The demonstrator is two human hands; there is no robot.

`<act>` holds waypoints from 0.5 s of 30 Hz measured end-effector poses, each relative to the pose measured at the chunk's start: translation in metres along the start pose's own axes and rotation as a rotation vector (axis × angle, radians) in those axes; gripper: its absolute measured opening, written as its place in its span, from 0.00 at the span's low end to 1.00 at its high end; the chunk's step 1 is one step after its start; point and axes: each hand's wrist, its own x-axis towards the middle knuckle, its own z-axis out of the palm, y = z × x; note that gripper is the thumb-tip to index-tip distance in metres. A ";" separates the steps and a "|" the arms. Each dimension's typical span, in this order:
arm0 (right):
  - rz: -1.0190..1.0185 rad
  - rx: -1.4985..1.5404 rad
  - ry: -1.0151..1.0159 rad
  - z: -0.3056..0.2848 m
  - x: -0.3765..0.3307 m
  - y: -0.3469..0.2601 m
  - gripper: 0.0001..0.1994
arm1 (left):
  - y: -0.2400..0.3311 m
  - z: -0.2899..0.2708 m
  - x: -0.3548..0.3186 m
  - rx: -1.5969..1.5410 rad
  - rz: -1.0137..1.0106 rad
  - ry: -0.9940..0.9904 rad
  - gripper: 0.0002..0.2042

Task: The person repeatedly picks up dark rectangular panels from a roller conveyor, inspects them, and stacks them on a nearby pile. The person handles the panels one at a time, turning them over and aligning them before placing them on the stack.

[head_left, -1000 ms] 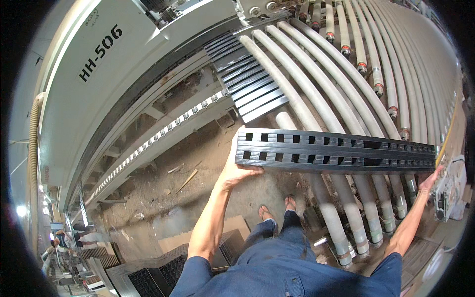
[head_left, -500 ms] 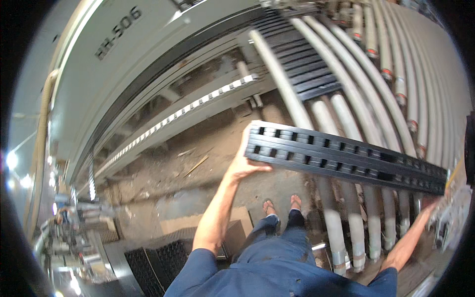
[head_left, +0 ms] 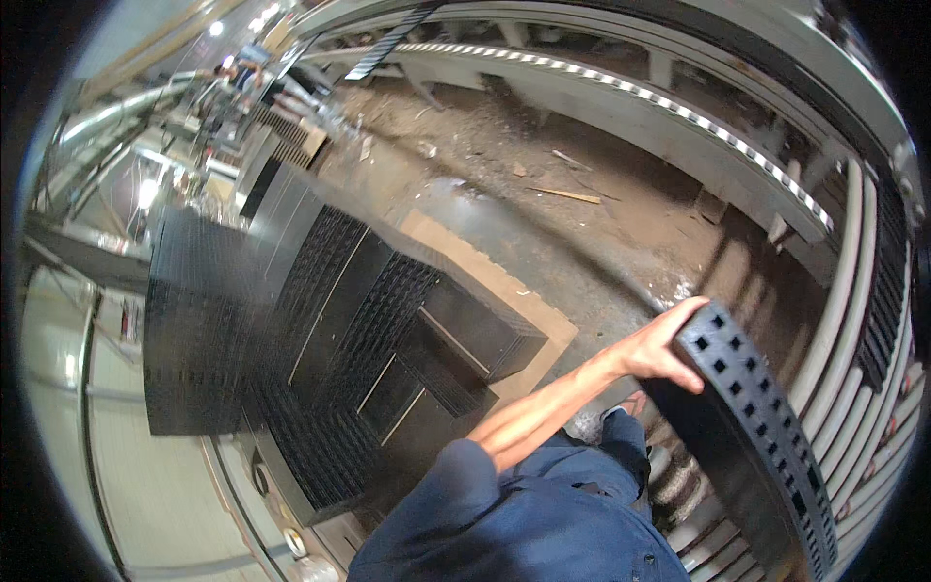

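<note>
Dusty workshop floor (head_left: pixel 485 160) at 12 on my feed. Left hand (head_left: pixel 667 347): fingers clamped on upper end of black perforated block (head_left: pixel 756 436), 4 o'clock. Right hand out of frame, can't tell its fingers. Rollers (head_left: pixel 842 281) at 3, black stacks (head_left: pixel 199 330) at 9.

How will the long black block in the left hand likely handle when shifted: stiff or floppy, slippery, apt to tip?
The black block is probably stiff: its body shows no obvious sag. It may swing or tip if held by one end, since it reaches far beyond the left hand. Its sides look fairly smooth, so it could slip.
</note>
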 end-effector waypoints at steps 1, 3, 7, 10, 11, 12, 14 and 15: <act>0.002 -0.019 -0.062 0.015 -0.003 -0.004 0.40 | -0.007 -0.016 -0.034 -0.086 -0.053 0.071 0.56; 0.005 -0.038 -0.187 0.047 -0.018 -0.009 0.41 | 0.008 -0.044 -0.102 -0.382 -0.117 0.215 0.51; 0.094 -0.107 -0.597 0.152 -0.048 -0.009 0.42 | 0.006 -0.086 -0.255 -0.505 -0.225 0.620 0.51; 0.339 -0.215 -1.013 0.256 -0.091 0.010 0.45 | 0.014 -0.107 -0.358 -0.493 -0.247 0.859 0.39; 0.330 -0.255 -1.078 0.287 -0.128 0.021 0.46 | 0.021 -0.112 -0.391 -0.451 -0.278 0.907 0.35; 0.402 -0.248 -1.149 0.319 -0.137 0.043 0.48 | 0.012 -0.115 -0.427 -0.430 -0.288 1.004 0.31; 0.299 -0.337 -1.429 0.377 -0.231 0.068 0.50 | 0.000 -0.120 -0.494 -0.446 -0.299 1.154 0.26; 0.367 -0.338 -1.471 0.403 -0.279 0.084 0.50 | 0.012 -0.123 -0.519 -0.424 -0.282 1.205 0.25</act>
